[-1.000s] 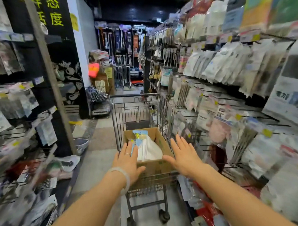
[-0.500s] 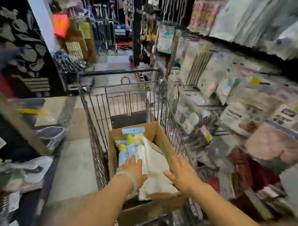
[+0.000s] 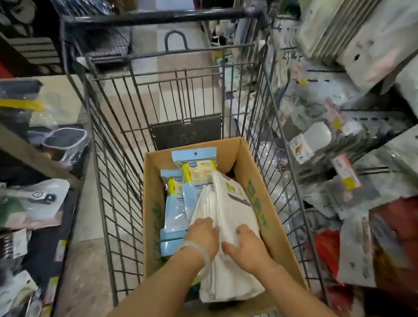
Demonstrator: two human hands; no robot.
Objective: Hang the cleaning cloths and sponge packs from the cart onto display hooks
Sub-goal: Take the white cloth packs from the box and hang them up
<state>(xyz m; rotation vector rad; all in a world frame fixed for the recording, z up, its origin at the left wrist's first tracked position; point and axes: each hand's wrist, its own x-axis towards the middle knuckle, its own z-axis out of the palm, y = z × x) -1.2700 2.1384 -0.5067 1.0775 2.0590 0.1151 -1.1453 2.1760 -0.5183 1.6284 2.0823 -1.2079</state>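
We have both hands down in the cardboard box (image 3: 256, 180) at the near end of the cart (image 3: 108, 147): our left hand (image 3: 202, 234) lies with fingers curled over the left edge of the stack of white cloth packs (image 3: 229, 228), and our right hand (image 3: 246, 246) curls its fingers over the stack's face, so both grip it. The blue sponge packs (image 3: 179, 206) stand just left of the stack, touching it. The box walls hem the stack closely, while the cart's far half is bare wire, and the hanging goods (image 3: 345, 153) crowd its right side.
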